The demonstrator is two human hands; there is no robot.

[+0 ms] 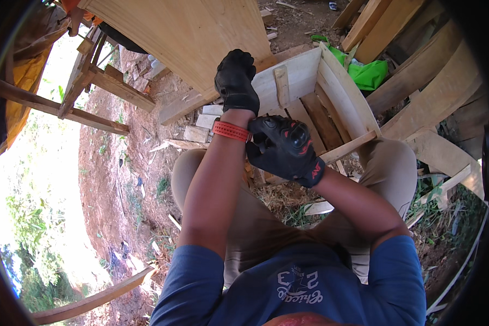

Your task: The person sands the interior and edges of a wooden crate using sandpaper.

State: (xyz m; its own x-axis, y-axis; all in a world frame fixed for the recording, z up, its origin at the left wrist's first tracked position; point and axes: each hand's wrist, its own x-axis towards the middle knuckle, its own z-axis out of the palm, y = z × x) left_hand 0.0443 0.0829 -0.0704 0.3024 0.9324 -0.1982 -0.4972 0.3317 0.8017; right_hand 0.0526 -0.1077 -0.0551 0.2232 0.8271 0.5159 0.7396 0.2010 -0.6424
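Note:
My left hand point(235, 81), in a black glove, is curled into a fist over the lower edge of a broad wooden board point(185, 38). A red perforated wrist strap point(229, 130) circles my left wrist just below the glove. My right hand point(288, 146), in a black glove with red marks and a padded knuckle, reaches across to that wrist. Its fingers are bent and closed at the right end of the strap, and they hide that end. Beyond my right hand, between my knees, is an open wooden box point(348, 87) with pale side boards and brown slats inside.
Timber planks point(434, 81) lean at the right, with a bright green bag point(368, 75) beside them. A wooden frame point(114, 87) stands at the left over reddish soil. Small wood offcuts point(197, 133) lie near my left knee. A curved strip of wood point(92, 299) lies at lower left.

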